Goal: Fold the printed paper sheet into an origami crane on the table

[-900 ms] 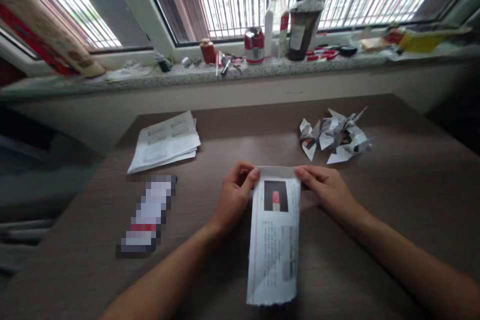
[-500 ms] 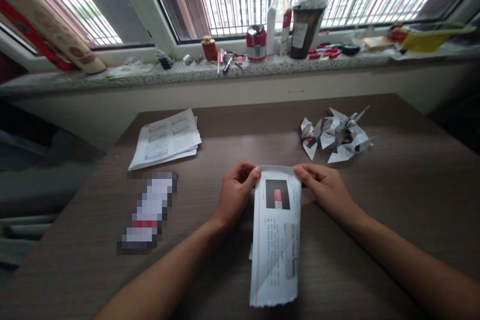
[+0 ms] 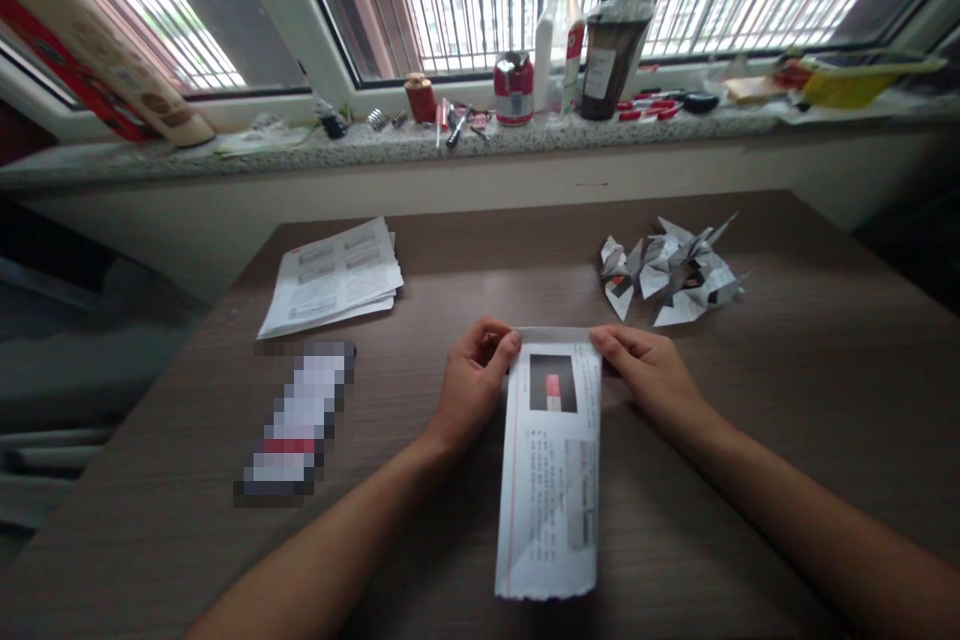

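1. In the head view, the work looks part-way along: the long white printed paper strip (image 3: pixel 551 480) already has a narrow paler band along its far end, which I judge to be a turned-over fold.
2. Most of the strip remains long and flat, its picture and print facing up, so that part seems not yet worked.
3. A cluster of spiky, folded grey-and-white printed paper shapes (image 3: pixel 694 275) sits toward the far right corner of the brown wood-grain counter (image 3: pixel 465 265); a stack of white printed paper sheets (image 3: pixel 337 275), apparently unused, lies by the far left corner.
4. The fingers of the left hand (image 3: pixel 478 375) pinch the strip's far left corner, thumb on top; those of the right hand (image 3: pixel 649 370) pinch its far right corner likewise.
5. The strip stretches from between the hands toward the counter's near edge; whether it touches the counter, I cannot tell.
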Demonstrator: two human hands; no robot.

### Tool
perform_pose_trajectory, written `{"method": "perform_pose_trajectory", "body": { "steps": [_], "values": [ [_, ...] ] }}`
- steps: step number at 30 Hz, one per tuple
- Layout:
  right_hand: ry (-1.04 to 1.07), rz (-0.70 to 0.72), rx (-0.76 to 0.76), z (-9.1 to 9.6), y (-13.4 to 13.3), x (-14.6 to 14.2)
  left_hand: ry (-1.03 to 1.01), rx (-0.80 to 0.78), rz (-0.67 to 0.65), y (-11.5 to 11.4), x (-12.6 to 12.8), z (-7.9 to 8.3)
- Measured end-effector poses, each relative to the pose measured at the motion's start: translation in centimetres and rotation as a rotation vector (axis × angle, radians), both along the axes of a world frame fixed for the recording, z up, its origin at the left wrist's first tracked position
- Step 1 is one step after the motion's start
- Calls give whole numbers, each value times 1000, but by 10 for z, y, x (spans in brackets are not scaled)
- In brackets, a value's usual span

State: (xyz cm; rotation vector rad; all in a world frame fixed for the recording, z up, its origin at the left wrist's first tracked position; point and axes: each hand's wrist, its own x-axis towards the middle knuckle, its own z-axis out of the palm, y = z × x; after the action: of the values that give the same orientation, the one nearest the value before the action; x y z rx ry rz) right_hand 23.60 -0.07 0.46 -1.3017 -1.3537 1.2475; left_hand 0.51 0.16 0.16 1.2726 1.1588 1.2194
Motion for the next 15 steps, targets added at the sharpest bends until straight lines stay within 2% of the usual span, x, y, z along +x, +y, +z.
{"method": "perform_pose_trajectory", "body": {
  "steps": [6, 15],
  "values": [
    [155, 76, -111, 0, 1, -3, 24, 19, 36, 2, -3, -2],
    [83, 135, -123, 3, 0, -1, 7, 19, 30, 5, -7, -5]
  ]
}}
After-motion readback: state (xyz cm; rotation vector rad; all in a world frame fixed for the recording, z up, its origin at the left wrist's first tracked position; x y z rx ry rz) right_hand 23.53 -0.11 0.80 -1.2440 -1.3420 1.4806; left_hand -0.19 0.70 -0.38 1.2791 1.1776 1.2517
